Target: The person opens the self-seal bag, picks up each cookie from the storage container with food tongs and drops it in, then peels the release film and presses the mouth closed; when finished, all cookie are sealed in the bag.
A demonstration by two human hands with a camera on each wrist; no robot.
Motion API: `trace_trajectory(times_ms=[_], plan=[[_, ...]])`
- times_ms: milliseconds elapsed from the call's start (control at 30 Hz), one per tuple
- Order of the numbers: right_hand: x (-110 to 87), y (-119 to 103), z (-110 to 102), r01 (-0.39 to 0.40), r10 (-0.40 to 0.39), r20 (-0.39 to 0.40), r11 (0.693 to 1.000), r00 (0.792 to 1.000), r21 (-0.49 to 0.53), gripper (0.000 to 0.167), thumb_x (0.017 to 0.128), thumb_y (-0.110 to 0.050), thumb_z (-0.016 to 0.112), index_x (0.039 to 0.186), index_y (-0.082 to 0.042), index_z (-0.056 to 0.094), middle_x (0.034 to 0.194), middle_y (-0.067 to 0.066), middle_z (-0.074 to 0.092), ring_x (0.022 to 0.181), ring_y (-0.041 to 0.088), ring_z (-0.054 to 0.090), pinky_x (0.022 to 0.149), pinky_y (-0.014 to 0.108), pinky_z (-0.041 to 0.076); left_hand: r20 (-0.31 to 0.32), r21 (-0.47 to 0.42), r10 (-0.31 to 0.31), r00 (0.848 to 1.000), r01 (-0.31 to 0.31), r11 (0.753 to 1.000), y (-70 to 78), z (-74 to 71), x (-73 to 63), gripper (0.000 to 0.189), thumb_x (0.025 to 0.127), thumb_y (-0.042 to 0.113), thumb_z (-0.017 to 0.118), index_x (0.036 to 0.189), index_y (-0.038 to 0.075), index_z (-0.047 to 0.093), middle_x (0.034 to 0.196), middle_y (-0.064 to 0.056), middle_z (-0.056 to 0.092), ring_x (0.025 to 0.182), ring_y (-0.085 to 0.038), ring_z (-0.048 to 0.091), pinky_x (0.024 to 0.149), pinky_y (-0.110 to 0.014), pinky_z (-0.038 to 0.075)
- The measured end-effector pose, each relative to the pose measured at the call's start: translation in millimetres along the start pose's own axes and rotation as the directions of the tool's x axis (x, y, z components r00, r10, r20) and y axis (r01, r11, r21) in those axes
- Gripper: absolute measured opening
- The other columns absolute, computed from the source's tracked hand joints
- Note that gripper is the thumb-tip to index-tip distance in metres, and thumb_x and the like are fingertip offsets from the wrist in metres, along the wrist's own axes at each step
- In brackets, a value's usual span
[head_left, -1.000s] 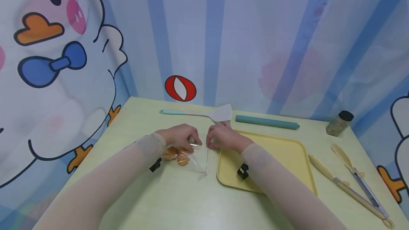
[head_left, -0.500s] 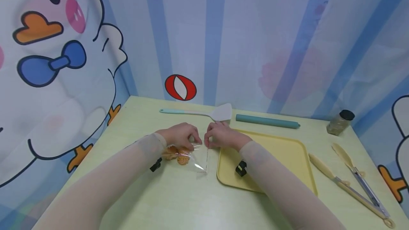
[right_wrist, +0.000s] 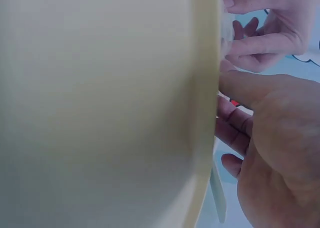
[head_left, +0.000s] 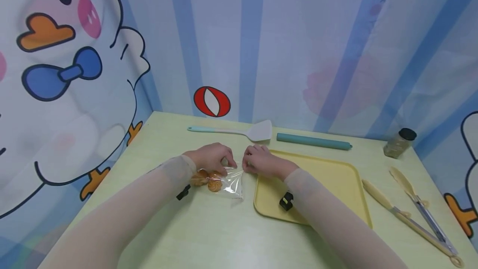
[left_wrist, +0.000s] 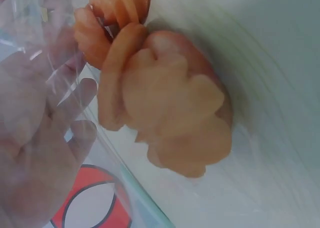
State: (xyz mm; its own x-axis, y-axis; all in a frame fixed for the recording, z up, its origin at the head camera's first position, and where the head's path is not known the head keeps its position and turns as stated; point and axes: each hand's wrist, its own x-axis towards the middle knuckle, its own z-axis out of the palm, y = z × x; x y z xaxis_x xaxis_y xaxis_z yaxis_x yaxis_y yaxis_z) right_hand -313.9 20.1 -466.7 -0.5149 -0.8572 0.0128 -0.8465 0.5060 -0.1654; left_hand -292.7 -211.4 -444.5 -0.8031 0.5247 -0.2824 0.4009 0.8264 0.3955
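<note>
A clear plastic bag with several brown, ridged cookies inside lies at mid-table. My left hand pinches the bag's upper side, just beyond the cookies. In the left wrist view the cookies fill the middle, and clear film covers part of the left hand. My right hand has thumb and fingers together at the bag's far right corner, pinching its edge. From the right wrist view, the tray's rim partly hides the right hand's fingertips. The two hands are close together.
A yellow tray lies under my right wrist. Behind are a white spatula and a teal rod. To the right stand a black-lidded jar and open beige-tipped tongs. A printed curtain hangs behind the table.
The bag's right end has spread flatter and shows more plainly between the hands. My right hand has shifted slightly; the left has stayed nearly in place.
</note>
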Motion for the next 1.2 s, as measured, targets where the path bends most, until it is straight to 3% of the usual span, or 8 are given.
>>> trace_trajectory(times_ms=[167,333,500,667,900,1200], plan=[[-4.1,-2.5,-5.1,-0.017,0.017,-0.003,1.0,1.0,0.004,0.011,0.105,-0.019,0.059,0.096,-0.015,0.063,0.122,0.009,0.057,0.119,0.03,0.049,0.098,0.047,0.037,0.0,0.009,-0.02,1.0,0.02,1.0,0.5,-1.2,0.6,0.035,0.084,0.017,0.087,0.117,0.027,0.08,0.112,0.013,0.071,0.109,-0.01,0.063,0.103,-0.034,0.051],[-9.3,-0.3,-11.6,-0.067,0.068,-0.014,0.996,0.998,0.055,0.007,0.102,-0.019,0.065,0.096,-0.016,0.065,0.123,0.009,0.057,0.12,0.031,0.049,0.099,0.049,0.036,0.004,-0.002,-0.034,0.999,0.034,0.999,0.6,-3.6,1.2,0.035,0.085,0.017,0.087,0.117,0.028,0.08,0.114,0.013,0.071,0.112,-0.01,0.062,0.104,-0.035,0.051],[-7.3,7.1,-6.7,-0.048,0.053,-0.062,0.995,0.997,0.083,0.007,0.098,-0.025,0.072,0.104,-0.023,0.073,0.12,0.003,0.059,0.12,0.027,0.05,0.1,0.048,0.034,0.009,-0.016,-0.074,0.997,0.074,0.997,2.2,-4.4,2.2,0.033,0.084,0.017,0.088,0.114,0.028,0.081,0.113,0.014,0.071,0.11,-0.011,0.061,0.101,-0.034,0.052],[-2.9,13.7,2.7,-0.025,0.032,-0.1,0.997,0.994,0.072,0.008,0.095,-0.026,0.076,0.103,-0.028,0.078,0.116,0.002,0.062,0.116,0.025,0.052,0.103,0.05,0.035,0.014,-0.01,-0.067,0.998,0.067,0.998,5.7,-2.3,5.2,0.028,0.085,0.019,0.086,0.111,0.026,0.082,0.111,0.014,0.073,0.108,-0.012,0.061,0.099,-0.035,0.052],[2.8,15.7,3.9,-0.05,0.055,-0.062,0.996,0.997,0.073,0.01,0.091,-0.027,0.081,0.1,-0.032,0.079,0.119,0.003,0.063,0.117,0.025,0.052,0.103,0.052,0.035,0.008,0.001,-0.078,0.997,0.078,0.997,10.5,-3.0,6.2,0.028,0.084,0.019,0.088,0.111,0.025,0.082,0.107,0.013,0.073,0.105,-0.013,0.061,0.099,-0.035,0.052],[8.5,11.1,1.9,-0.057,0.058,-0.019,0.996,0.998,0.064,0.005,0.093,-0.026,0.079,0.089,-0.028,0.076,0.121,0.004,0.062,0.117,0.026,0.052,0.103,0.053,0.036,-0.001,0.007,-0.056,0.998,0.056,0.998,2.3,0.9,10.7,0.029,0.083,0.019,0.088,0.11,0.027,0.082,0.103,0.016,0.072,0.101,-0.01,0.061,0.095,-0.031,0.052]])
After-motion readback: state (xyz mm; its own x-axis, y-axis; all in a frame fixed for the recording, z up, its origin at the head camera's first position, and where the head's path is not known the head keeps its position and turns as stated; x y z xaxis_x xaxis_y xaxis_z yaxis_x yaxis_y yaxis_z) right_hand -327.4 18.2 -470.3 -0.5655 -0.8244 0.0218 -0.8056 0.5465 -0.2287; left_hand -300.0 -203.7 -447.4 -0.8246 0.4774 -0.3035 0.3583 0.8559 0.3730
